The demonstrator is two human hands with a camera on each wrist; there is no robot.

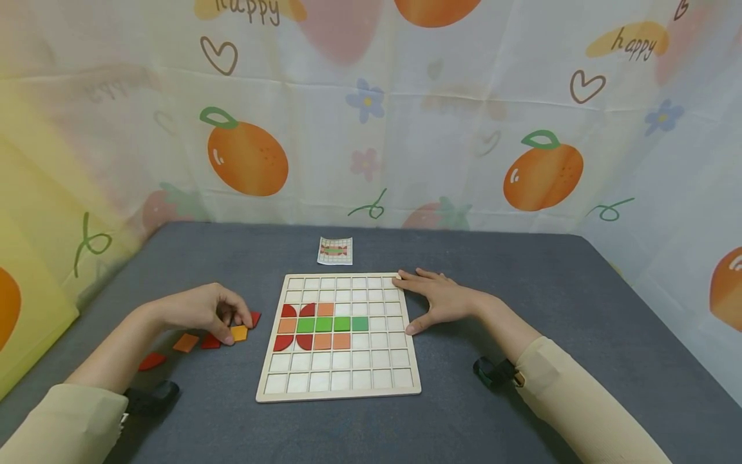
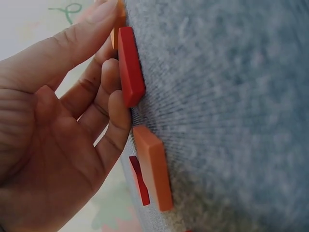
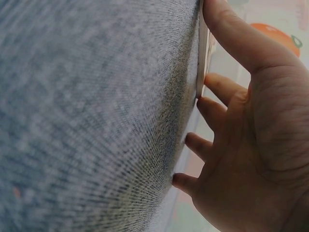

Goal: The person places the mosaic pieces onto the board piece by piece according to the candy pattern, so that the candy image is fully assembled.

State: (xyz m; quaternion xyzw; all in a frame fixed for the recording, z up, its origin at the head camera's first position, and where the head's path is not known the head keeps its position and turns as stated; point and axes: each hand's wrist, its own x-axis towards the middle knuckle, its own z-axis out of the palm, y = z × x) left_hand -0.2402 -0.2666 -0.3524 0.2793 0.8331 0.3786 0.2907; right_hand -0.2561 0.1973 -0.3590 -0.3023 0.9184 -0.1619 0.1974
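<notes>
My left hand (image 1: 205, 309) is low over the table, left of the board. Its thumb and forefinger pinch a yellow-orange square tile (image 1: 239, 333); the thumb tip lies against that tile in the left wrist view too. Close under the fingers are a red tile (image 1: 211, 341) and another red tile (image 1: 255, 318). My right hand (image 1: 437, 298), fingers spread, rests at the right edge of the wooden grid board (image 1: 339, 394), thumb on its side and fingertips at the far corner. On the board sit red quarter-round tiles (image 1: 284, 342), orange squares (image 1: 324, 341) and green squares (image 1: 342, 324).
An orange tile (image 1: 186, 343) and a red curved tile (image 1: 152, 362) lie nearer my left wrist. Beyond the board is a small pattern card (image 1: 335, 251) showing a coloured grid. A printed cloth (image 1: 371, 148) hangs behind the dark grey table (image 1: 359, 432).
</notes>
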